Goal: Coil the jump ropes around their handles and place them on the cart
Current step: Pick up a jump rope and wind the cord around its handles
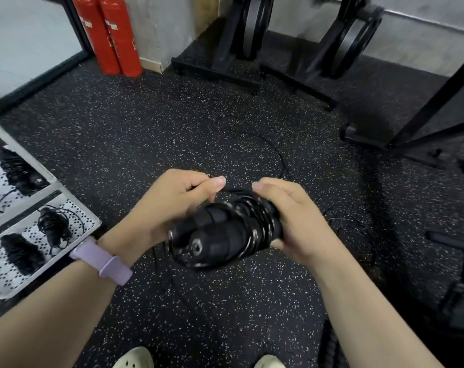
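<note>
A pair of black jump rope handles [220, 235] lies side by side between my hands, with thin black rope wound round their far half. My right hand [292, 216] grips the wound end of the handles. My left hand [172, 203] pinches the loose rope [273, 152] between thumb and fingers just above the handles. The free rope runs out in an arc over the floor. The white perforated cart [90, 221] stands at the left and holds several coiled black jump ropes [52, 227].
Two red fire extinguishers [111, 35] stand by the back wall. Black weight racks [252, 43] and a rack frame [424, 115] line the back and right. More thin rope [358, 229] lies on the speckled rubber floor at the right. My feet show at the bottom.
</note>
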`<state>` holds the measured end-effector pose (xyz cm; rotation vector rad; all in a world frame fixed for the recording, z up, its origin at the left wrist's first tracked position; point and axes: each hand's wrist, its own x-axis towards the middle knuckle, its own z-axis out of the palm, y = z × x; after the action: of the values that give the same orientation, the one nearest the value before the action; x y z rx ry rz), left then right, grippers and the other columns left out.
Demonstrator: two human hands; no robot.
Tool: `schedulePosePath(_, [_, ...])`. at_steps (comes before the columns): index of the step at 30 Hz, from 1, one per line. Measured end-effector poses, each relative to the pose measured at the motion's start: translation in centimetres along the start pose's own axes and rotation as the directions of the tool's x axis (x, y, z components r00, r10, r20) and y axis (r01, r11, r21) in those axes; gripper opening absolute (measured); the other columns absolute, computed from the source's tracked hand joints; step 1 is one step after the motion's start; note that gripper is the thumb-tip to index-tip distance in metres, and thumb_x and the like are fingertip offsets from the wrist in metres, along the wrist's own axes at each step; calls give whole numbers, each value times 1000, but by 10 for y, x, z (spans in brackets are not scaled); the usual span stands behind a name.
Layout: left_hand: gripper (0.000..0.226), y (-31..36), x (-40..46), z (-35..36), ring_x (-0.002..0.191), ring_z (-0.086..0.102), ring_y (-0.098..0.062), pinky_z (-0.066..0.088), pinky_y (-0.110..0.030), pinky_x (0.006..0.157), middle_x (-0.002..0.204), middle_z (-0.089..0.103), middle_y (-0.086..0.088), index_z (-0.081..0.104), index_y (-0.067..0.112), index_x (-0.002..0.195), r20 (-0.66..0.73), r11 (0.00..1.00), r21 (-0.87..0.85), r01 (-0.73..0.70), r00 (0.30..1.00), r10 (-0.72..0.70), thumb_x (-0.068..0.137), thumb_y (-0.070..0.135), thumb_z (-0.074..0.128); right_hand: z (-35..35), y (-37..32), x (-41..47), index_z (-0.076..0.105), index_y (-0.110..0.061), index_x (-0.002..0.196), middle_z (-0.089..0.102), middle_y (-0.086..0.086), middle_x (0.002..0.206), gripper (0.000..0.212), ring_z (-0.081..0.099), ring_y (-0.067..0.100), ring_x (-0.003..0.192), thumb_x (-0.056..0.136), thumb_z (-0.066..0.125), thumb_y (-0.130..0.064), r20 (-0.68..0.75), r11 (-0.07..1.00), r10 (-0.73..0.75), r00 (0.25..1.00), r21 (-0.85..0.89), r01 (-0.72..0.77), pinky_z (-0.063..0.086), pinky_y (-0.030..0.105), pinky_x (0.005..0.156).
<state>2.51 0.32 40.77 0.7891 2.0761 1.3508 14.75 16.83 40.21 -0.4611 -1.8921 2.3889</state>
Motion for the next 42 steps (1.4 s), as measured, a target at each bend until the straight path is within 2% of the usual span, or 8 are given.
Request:
schedulePosePath(3, [32,6,-5,13,56,49,-12,44,-21,59,62,55,-5,59,3,66,82,994,96,51,995,-59,98,3,57,-1,1,4,53,0,90,48,9,63,27,36,10,34,106,40,-16,26,966,-19,999,259,11,27,20,29])
schedulePosePath(8, [55,8,-2,38,47,34,-11,31,-25,49,52,39,8,48,17,68,110,983,178,53,991,-73,106,50,28,-1,0,8,54,-6,96,46,9,66,29,29,12,40,110,33,-21,-175,921,22,984,386,48,21,24,37])
schedulePosePath(17, [40,-2,-7,40,49,51,-6,35,-24,49,66,63,7,60,28,88,38,783,622,2,999,-33,107,43,29,-2,5,13,47,-4,116,67,26,101,20,52,22,61,111,44,-23,-295,895,165,941,446,-18,38,29,54])
schedulePosePath(21, [42,2,-11,32,58,60,-11,51,-30,59,69,62,7,58,29,89,7,638,770,-12,1000,12,105,50,26,-8,13,17,40,-14,105,67,18,96,13,57,14,59,111,43,-25,-496,990,-40,867,-134,-31,44,24,55])
schedulePosePath(23, [42,2,-14,26,60,61,-11,52,-31,60,69,60,7,56,29,91,0,528,849,-24,999,45,105,53,25,-13,19,17,37,-20,107,65,11,93,11,55,13,65,110,41,-30,-419,820,-207,884,-567,-77,42,22,55])
schedulePosePath(27, [43,5,-16,1,54,52,-4,34,-23,49,62,54,10,52,31,85,-19,424,904,-59,984,177,99,63,26,-19,22,16,39,-22,103,57,2,90,12,49,15,70,110,43,-31,-229,605,-128,965,-789,-107,34,28,56])
schedulePosePath(35, [52,-14,2,-26,60,46,-4,34,-28,56,65,48,8,46,27,66,-34,604,779,-169,950,310,84,75,36,9,20,5,51,-25,90,61,3,72,21,50,19,57,108,47,-37,96,521,40,995,-851,61,45,42,55])
schedulePosePath(42, [52,-36,9,-17,54,36,-4,32,-24,54,56,38,13,39,19,63,26,938,300,-173,985,173,94,59,47,15,1,-6,59,-12,85,52,7,71,32,48,16,54,109,48,-30,104,971,1,995,-239,24,44,24,43])
